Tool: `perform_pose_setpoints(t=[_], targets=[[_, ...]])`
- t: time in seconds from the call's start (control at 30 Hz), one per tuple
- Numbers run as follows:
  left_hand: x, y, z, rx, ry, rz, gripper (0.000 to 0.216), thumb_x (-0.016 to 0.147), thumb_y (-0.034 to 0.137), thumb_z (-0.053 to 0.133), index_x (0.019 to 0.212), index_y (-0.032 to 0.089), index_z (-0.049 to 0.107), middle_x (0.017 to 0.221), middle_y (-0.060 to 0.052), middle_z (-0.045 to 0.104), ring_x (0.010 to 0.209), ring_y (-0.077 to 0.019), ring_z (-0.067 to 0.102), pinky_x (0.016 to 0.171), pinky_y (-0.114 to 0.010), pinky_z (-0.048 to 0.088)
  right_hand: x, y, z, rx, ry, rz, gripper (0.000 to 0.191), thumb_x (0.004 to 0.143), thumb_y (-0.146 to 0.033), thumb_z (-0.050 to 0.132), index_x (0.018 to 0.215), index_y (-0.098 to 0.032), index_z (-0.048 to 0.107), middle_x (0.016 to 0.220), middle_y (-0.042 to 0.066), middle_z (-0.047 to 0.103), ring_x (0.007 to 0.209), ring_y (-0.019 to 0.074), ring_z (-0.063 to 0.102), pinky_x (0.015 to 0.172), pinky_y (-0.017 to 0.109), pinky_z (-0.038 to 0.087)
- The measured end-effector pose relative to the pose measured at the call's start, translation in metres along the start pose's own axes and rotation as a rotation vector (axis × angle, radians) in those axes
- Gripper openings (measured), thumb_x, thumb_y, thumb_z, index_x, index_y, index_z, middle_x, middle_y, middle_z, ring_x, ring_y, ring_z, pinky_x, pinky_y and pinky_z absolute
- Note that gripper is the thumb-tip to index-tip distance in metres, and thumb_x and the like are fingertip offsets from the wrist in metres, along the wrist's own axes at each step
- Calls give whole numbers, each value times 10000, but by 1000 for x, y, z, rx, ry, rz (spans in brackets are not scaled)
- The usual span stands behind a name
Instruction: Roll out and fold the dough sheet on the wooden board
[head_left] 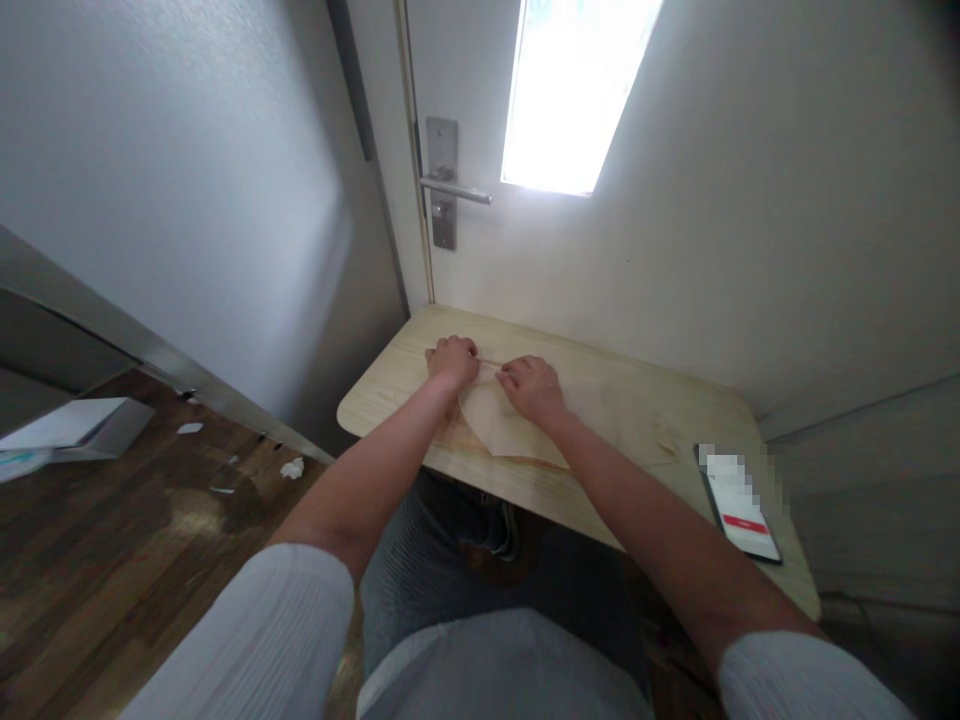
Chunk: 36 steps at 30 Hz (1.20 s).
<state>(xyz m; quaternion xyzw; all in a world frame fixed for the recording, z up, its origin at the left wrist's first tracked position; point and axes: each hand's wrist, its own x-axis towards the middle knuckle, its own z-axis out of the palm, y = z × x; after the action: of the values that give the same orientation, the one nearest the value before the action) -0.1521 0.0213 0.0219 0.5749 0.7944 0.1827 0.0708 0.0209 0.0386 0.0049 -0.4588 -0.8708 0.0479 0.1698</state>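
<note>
A thin beige sheet point(510, 430), paper or cloth, I cannot tell which, lies on the small wooden table point(675, 400) in front of me. At the sheet's far left corner my left hand point(453, 362) is closed, its curled fingers gripping the edge. My right hand point(534, 388) is closed a short way to the right, with thumb and fingers pinching the same far edge. Between the two hands that edge runs in a narrow line. Both palms face down and hide part of the sheet. Its near edge lies close to the table's front.
On the table's right end lies a phone point(739, 505) with its screen lit. Behind the table stands a door with a metal handle point(457, 190). A white box point(75, 425) and paper scraps point(292, 467) lie on the wooden floor at left.
</note>
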Motion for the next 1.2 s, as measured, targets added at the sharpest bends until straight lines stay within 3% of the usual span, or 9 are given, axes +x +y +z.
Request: perform_pose_setpoints(t=[0.13,0.23,0.3,0.5,0.87,1.07,1.2], targets=[[-30,-10,2,26,100,176,335,1013,332,396,1162,232,678,1278,-96,669,1241,-263,544,1097,-466,356,-21,-12,3,-66,75,42,399,1029,-412,388,1207,-186,665,1271,126,669,1203,291,544,1075,485,324],[-52,-18,9,35,49,283,421,1047,396,307,1356,271,565,1462,-51,570,1372,-237,452,1185,-491,264,-37,-16,9,-113,86,39,524,1032,-444,359,1433,-140,502,1504,165,502,1395,331,391,1152,572,206],[-55,-20,13,45,3,280,477,1052,433,263,1458,293,470,1557,-33,476,1455,-244,359,1212,-538,205,-38,-15,13,-119,47,37,603,1029,-475,338,1509,-117,406,1588,173,388,1465,339,297,1171,596,161],[-24,-16,15,79,-89,195,544,1042,459,221,1503,273,442,1590,-51,428,1495,-295,300,1214,-608,148,-8,-5,15,-87,-32,50,622,1040,-478,260,1544,-127,356,1600,162,371,1477,306,300,1194,585,136],[18,-19,23,117,-9,239,523,1048,460,218,1426,285,533,1525,-71,505,1408,-324,382,1174,-614,183,36,7,23,-89,-55,47,579,1038,-467,283,1492,-145,441,1532,152,477,1379,324,403,1135,543,233],[21,-19,24,113,-4,251,508,1048,445,227,1386,285,572,1486,-83,538,1369,-323,417,1151,-599,231,40,7,25,-102,-66,70,582,1036,-471,277,1493,-152,445,1539,153,467,1378,331,393,1121,530,247],[11,-19,21,123,7,247,514,1045,471,227,1427,317,535,1545,-56,479,1414,-317,375,1163,-580,231,26,1,23,-97,-25,79,605,1039,-482,260,1529,-149,388,1555,154,446,1395,326,379,1149,540,200]])
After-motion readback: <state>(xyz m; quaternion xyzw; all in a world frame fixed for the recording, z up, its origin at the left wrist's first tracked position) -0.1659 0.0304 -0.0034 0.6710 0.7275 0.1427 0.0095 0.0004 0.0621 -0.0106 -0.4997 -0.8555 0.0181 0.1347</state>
